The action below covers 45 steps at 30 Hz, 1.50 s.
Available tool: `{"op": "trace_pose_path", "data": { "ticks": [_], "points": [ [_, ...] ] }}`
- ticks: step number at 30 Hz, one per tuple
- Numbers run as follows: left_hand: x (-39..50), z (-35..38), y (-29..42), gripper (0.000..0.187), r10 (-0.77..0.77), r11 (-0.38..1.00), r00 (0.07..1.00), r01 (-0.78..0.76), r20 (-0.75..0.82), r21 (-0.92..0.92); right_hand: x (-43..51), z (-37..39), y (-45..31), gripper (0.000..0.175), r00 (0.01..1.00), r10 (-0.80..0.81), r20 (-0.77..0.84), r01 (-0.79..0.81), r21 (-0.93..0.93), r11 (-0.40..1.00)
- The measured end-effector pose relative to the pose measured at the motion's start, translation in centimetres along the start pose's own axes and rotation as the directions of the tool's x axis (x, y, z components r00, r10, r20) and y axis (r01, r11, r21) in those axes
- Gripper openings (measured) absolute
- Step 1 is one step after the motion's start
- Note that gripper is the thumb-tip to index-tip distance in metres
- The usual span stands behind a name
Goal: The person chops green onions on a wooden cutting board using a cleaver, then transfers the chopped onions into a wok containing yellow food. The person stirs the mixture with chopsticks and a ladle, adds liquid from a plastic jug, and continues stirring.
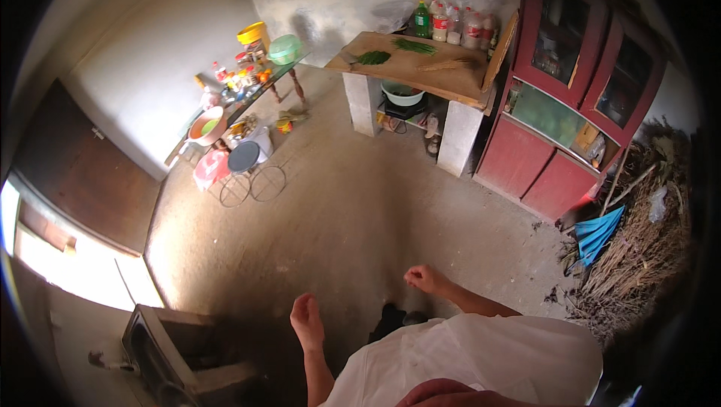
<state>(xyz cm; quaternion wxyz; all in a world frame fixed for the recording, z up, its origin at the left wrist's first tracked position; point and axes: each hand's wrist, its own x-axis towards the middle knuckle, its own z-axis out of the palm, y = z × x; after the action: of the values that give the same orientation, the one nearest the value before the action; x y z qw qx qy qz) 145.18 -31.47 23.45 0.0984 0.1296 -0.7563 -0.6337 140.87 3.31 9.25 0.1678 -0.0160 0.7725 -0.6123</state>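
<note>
My left hand (307, 317), fingers loosely curled, hangs over the concrete floor (338, 227) at the lower middle. My right hand (426, 279) is to its right, curled in front of my white shirt (450, 345). Neither hand shows anything in it or touches anything. Across the room, a wooden board (405, 72) lies on white block supports. On it are a pile of chopped greens (374, 58), a bunch of long green stalks (415, 45) and some thin brown stalks (445, 64). Plastic bottles (439, 24) stand behind the board.
A glass table (265, 85) with jars and basins stands at the left, a red cabinet (541, 153) at the right. Dry brushwood (636, 249) and a blue cloth (600, 232) lie beyond it. A sink (149, 350) is at lower left; a stool (244, 157) stands near the table.
</note>
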Motion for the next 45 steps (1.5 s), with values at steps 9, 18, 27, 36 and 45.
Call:
{"op": "trace_pose_path", "data": {
  "ticks": [9, 18, 27, 36, 45],
  "points": [
    [27.1, 21.9, 5.8, 0.020, 0.087, 0.985, 0.822, -0.157, 0.563, 0.076, 18.2, -16.0, -1.4, 0.021, 0.898, 0.182, -0.401, -0.177, 0.051, 0.983],
    [48.9, 34.8, 7.2, 0.019, 0.048, 0.980, 0.776, -0.159, 0.629, 0.122, 47.8, -29.4, -6.8, 0.027, 0.841, 0.006, -0.541, -0.136, -0.201, 0.970],
    [68.5, 39.6, 3.8, 0.019, -0.072, 0.997, 0.836, 0.052, 0.544, 0.053, 84.3, -32.0, -14.8, 0.020, 0.820, -0.303, -0.486, 0.105, -0.393, 0.914],
    [93.0, 43.0, 2.2, 0.022, -0.203, 0.978, 0.770, 0.136, 0.605, 0.155, 109.3, -34.3, -14.6, 0.035, 0.781, -0.274, -0.561, -0.200, -0.641, 0.741],
    [107.9, 47.1, 1.8, 0.021, -0.146, 0.988, 0.643, 0.055, 0.752, 0.145, 113.7, -36.2, -17.6, 0.029, 0.720, -0.042, -0.693, -0.465, -0.527, 0.711]
  ]
}}
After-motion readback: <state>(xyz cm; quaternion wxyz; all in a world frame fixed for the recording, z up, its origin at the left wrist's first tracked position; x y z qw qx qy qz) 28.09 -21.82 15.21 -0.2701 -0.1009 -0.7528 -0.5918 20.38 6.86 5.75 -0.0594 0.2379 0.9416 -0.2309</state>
